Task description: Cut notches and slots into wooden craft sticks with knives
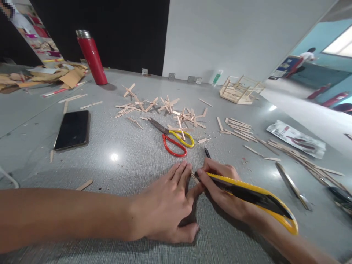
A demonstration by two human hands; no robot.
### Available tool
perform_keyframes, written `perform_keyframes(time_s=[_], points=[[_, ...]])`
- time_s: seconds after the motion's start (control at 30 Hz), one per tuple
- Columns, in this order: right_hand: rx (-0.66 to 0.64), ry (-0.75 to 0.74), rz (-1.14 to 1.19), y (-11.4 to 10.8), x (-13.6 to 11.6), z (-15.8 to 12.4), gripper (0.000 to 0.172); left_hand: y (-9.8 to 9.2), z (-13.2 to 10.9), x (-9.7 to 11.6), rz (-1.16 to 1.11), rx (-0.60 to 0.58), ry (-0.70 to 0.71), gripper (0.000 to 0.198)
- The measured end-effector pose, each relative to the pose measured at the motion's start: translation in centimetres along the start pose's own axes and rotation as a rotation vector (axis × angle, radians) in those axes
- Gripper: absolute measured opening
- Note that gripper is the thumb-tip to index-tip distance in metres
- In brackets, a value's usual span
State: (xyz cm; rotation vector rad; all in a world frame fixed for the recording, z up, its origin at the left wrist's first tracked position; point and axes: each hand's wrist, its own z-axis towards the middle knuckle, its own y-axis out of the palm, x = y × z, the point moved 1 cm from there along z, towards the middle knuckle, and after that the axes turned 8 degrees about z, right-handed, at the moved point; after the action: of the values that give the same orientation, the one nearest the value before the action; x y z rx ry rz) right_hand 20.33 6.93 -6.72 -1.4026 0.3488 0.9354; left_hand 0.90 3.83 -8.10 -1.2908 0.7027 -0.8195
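My right hand (222, 183) is closed around a yellow and black utility knife (253, 194). Its front end points left and touches or nearly touches a small wooden stick (194, 177). Fingers of my left hand (167, 205) press that stick down on the table, and they hide most of it. Just beyond both hands lie scissors (176, 141) with one red and one yellow handle, blades apart. The dark tip of a pen-like thing (207, 153) shows past my right hand's knuckles.
Cut stick pieces (165, 106) are scattered behind the scissors. More sticks (239, 128), tweezers (293, 185) and a packet (297, 138) lie to the right. A stick frame (242, 90) stands at the back. Left are a phone (73, 130) and a red flask (92, 58).
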Motion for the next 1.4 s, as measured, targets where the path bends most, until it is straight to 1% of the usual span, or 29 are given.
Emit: perform_keyframes(time_s=[0.27,0.43,0.63,1.0,1.13,1.4], points=[[-0.021,-0.026,-0.012,-0.33,0.21,0.08,0.036,0.3,-0.05,-0.14,-0.013,0.001,0.005,0.087],[-0.043,-0.018,-0.008,-0.63,0.58,-0.21,0.034,0.31,-0.14,-0.12,-0.036,-0.006,0.004,0.086],[-0.018,0.012,0.035,-0.6,0.73,-0.04,0.038,0.34,-0.17,-0.18,-0.043,0.0,-0.001,0.086],[0.015,0.042,0.044,-0.02,0.44,0.13,0.034,0.38,-0.09,-0.19,-0.02,0.017,0.017,0.087],[0.018,0.025,0.039,0.13,0.44,0.1,0.037,0.27,-0.14,-0.24,-0.017,0.018,0.012,0.086],[-0.021,-0.025,0.04,-0.02,0.32,0.23,0.038,0.23,-0.12,0.0,0.015,0.02,-0.003,0.087]])
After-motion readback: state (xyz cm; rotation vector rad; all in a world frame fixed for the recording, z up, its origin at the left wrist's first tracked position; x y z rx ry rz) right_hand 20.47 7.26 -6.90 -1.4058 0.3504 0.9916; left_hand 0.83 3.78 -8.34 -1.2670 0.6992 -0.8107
